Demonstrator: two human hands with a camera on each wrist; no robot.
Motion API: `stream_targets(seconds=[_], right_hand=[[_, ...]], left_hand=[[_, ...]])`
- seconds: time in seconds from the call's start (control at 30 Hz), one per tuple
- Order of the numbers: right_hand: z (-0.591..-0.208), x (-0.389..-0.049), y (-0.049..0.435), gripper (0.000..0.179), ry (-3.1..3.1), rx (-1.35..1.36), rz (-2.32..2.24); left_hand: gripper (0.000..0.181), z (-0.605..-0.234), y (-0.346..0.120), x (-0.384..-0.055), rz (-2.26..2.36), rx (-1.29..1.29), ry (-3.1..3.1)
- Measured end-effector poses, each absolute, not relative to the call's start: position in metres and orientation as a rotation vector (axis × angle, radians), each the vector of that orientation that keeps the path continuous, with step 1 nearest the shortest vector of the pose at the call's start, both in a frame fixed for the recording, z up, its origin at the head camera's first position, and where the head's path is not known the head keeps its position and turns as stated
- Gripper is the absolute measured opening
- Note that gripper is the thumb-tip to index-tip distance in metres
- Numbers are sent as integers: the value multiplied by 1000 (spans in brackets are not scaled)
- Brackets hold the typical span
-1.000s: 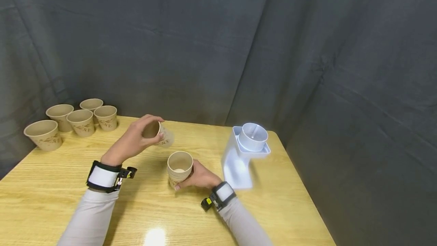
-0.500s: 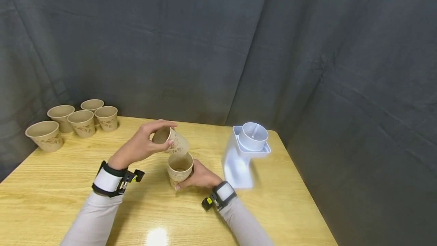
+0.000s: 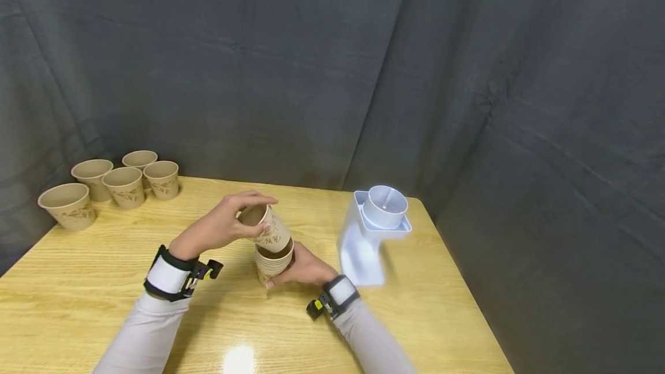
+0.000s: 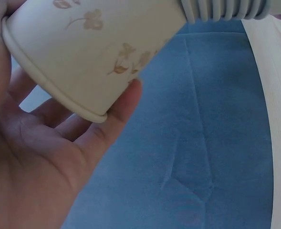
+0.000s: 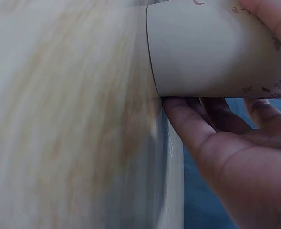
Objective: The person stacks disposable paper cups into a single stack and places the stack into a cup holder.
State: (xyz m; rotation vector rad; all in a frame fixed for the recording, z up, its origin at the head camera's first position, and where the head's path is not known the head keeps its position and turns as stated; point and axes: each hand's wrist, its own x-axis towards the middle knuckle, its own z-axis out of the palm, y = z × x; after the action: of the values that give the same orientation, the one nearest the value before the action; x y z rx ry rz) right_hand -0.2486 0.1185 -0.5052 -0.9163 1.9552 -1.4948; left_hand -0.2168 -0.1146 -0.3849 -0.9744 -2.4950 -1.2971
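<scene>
Glare patch (image 3: 239, 360) on tabletop (image 3: 436, 310); wrist views dimmer, tabletop blurred in right.

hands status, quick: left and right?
Left hand: holding a tilted cup near its rim.
Right hand: holding the upright cup stack.

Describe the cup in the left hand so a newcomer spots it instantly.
On the wooden table, left of the pale stand, the right hand grips an upright stack of cups. Above it, the left hand holds the patterned cup, its base at the stack's mouth. It alone is tilted; the five cups at far left stand upright.
</scene>
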Motion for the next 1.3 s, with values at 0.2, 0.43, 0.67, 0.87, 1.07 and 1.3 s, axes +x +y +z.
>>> stream_targets(seconds=[0.2,0.43,0.67,0.87,1.07,1.3], right_hand=[[-505,-249,118,83,1955,-915,-1496],[-504,-248,118,80,1947,-928,-1492],[-505,-249,117,76,1928,-943,-1497],[-504,-249,120,76,1937,-937,-1498],[-504,-250,120,74,1926,-928,-1509],[-504,-250,119,78,1924,-918,-1505]], left_hand=[[52,-385,-113,-216,-1277,-982,-2504],[53,-385,-109,-214,-1246,-987,-2534],[53,-384,-105,-212,-1265,-982,-2559],[55,-383,-99,-211,-1197,-967,-2601],[55,-383,-97,-211,-1171,-963,-2615],[53,-384,-94,-210,-1170,-963,-2614]])
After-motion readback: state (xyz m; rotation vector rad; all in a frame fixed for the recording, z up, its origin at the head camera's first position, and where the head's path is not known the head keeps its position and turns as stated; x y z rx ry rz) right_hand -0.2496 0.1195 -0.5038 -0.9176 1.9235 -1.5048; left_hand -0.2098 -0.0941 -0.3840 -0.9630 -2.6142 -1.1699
